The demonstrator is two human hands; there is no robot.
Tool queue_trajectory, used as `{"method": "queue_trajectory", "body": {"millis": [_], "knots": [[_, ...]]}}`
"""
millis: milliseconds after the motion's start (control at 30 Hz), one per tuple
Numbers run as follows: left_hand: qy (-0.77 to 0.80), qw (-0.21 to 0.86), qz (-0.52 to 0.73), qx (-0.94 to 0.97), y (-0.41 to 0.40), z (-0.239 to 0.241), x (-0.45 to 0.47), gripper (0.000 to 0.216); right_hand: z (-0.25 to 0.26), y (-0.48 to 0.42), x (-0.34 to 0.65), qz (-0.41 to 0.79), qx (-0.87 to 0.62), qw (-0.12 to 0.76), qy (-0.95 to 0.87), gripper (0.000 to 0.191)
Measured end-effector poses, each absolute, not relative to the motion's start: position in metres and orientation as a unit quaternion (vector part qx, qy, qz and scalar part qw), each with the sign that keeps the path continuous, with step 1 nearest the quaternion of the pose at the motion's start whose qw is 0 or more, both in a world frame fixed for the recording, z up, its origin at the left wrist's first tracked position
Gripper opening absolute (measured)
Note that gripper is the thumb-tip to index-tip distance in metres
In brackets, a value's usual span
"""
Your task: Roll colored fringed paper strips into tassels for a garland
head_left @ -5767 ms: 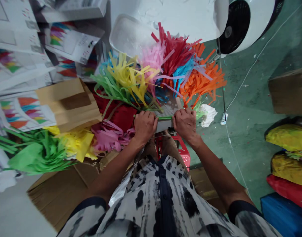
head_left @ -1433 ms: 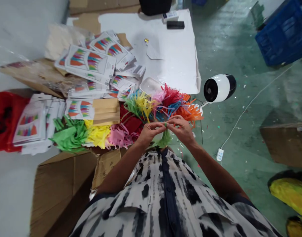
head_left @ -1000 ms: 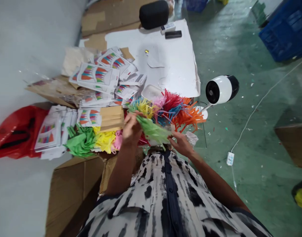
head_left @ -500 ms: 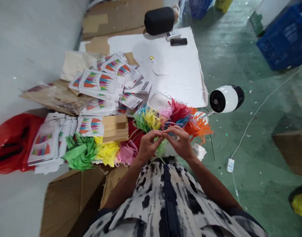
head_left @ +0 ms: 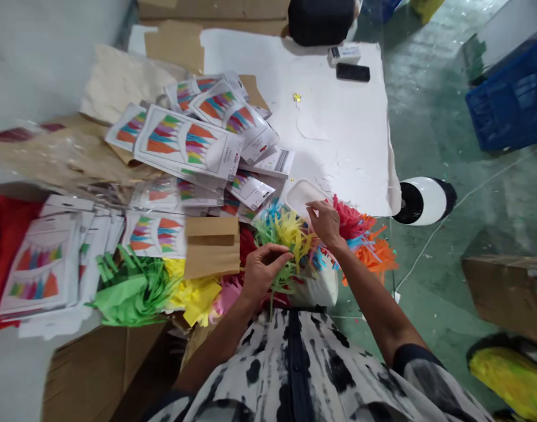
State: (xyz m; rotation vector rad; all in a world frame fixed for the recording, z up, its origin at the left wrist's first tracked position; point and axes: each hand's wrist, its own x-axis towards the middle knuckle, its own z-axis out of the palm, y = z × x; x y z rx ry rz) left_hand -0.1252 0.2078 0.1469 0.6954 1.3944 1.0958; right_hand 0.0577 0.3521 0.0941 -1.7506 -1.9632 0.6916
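My left hand (head_left: 265,268) is pinched closed, thumb and forefinger tips together. Whatever lies between them is too small to make out. Light green tissue fringe (head_left: 282,280) hangs just under those fingertips. My right hand (head_left: 325,224) reaches over the near right edge of a shallow white tray (head_left: 300,193). Its fingers are bent and close together, and the tips hide anything they grip. Around both hands are tissue tassels: a yellow tassel (head_left: 291,230) between them, with a red tassel (head_left: 350,220) and an orange tassel (head_left: 376,258) to the right.
Printed packets (head_left: 187,143) pile up at the left, beside a folded brown card (head_left: 212,246). Green tissue (head_left: 132,290) and yellow tissue (head_left: 200,299) lie nearer me. A black case (head_left: 321,22) stands at the back. A black-and-white cylinder (head_left: 427,201) is right of the white board (head_left: 347,146).
My hands, earlier pinched together over the tassels, have parted. The right hand moved forward and right to the white tray; the left stays low near the green fringe. The view has shifted closer.
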Motion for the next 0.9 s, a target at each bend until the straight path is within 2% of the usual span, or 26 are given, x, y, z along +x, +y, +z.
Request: {"method": "queue_trajectory", "body": {"millis": [200, 367, 500, 633, 833, 900], "knots": [[0.59, 0.6, 0.472, 0.265, 0.227, 0.139, -0.149, 0.036, 0.049, 0.39, 0.034, 0.2, -0.673, 0.101, -0.705, 0.021], [0.585, 0.611, 0.464, 0.263, 0.232, 0.133, -0.156, 0.024, 0.048, 0.39, 0.031, 0.189, -0.679, 0.05, -0.707, 0.026], [0.586, 0.594, 0.494, 0.243, 0.235, 0.135, -0.152, 0.022, 0.052, 0.392, 0.033, 0.205, -0.674, 0.036, -0.709, 0.022], [0.581, 0.586, 0.513, 0.237, 0.23, 0.141, -0.146, 0.022, 0.059, 0.392, 0.034, 0.235, -0.668, 0.07, -0.703, 0.016], [0.59, 0.554, 0.525, 0.262, 0.218, 0.152, -0.134, 0.023, 0.1, 0.358, 0.046, 0.299, -0.644, 0.204, -0.674, 0.012], [0.597, 0.545, 0.518, 0.279, 0.214, 0.156, -0.127, 0.023, 0.122, 0.331, 0.051, 0.356, -0.62, 0.252, -0.653, 0.016]]}}
